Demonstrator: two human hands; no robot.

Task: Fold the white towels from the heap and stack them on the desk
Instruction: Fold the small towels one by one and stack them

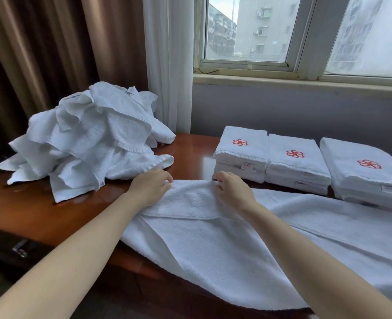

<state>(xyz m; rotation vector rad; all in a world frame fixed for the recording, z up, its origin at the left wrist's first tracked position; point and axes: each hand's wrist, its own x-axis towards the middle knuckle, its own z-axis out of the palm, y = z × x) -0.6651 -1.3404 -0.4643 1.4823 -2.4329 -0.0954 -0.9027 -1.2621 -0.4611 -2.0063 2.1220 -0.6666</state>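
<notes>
Our left hand (pixel 150 184) and right hand (pixel 230 188) pinch the towel (pixel 190 201) fold's far edge, aligning it flat on the worktop (pixel 190 150) before creasing.

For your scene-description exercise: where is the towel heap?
Head view: the heap lies at the left of the desk, before the curtain, just beyond the left hand.

Far beyond the left hand (pixel 152 184), brown curtain (pixel 52 42) in heavy vertical folds. Just right of that, white sheer curtain (pixel 167 54) hanging straight down. Beyond and above the right hand (pixel 233 189), window (pixel 248 31) with pale frame, 2 panes showing, grey apartment blocks (pixel 266 24) outside. Underneath, cream sill (pixel 305 82) and greyish wall (pixel 305 111). Low and left of the left hand, metal handle (pixel 20 248) on a dark front.
</notes>
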